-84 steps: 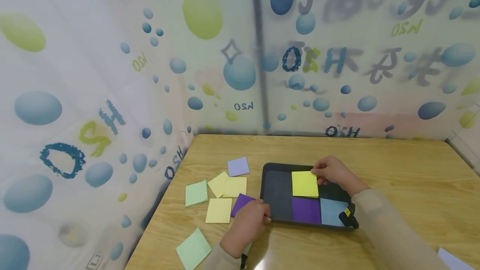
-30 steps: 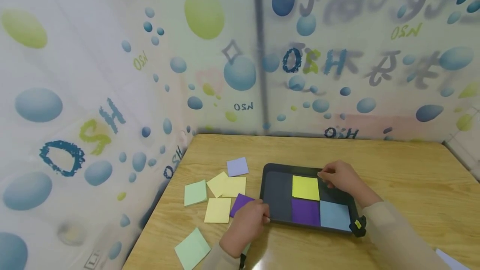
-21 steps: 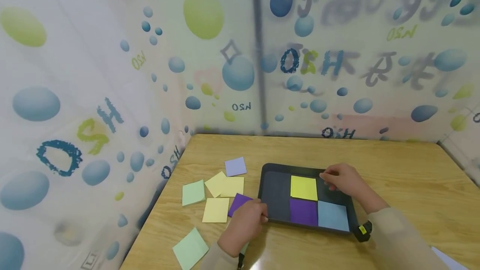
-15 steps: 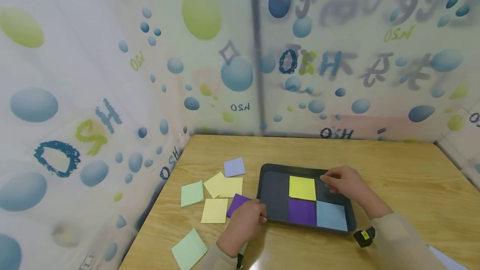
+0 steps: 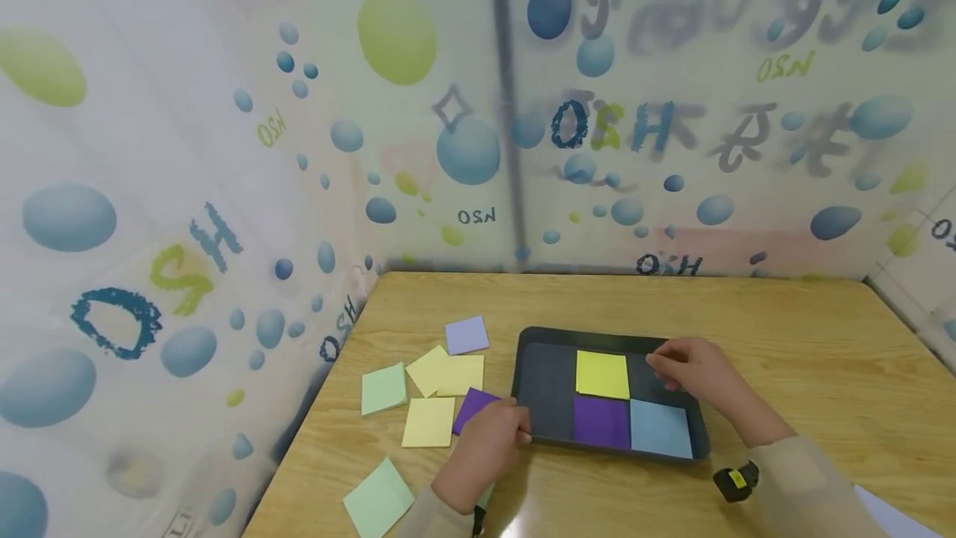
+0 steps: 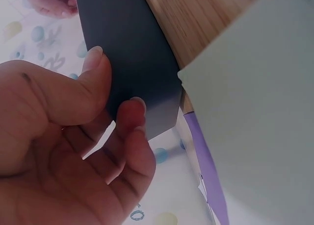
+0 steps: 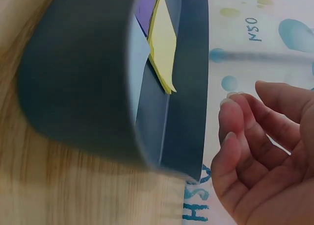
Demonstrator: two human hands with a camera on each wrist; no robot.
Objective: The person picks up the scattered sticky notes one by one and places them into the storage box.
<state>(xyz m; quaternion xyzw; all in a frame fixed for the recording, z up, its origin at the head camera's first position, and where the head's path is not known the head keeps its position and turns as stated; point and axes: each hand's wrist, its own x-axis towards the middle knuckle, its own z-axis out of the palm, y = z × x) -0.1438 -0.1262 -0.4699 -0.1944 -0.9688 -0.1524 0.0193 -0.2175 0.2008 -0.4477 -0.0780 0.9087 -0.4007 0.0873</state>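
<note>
Head view: left hand has its grip pinched on the dark tray, lower middle of the frame. Right hand just hangs right of center, grip loosely curled. Yellow note, purple note, blue note all sit inside.

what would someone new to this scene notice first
Probably the bright yellow square, set in the far middle of the dark tray, just beyond a purple square. Next, perhaps, the bubble-printed sheet that rises behind the wooden table and along its left side. The right hand, holding nothing, also stands out by the tray's far right corner.
</note>
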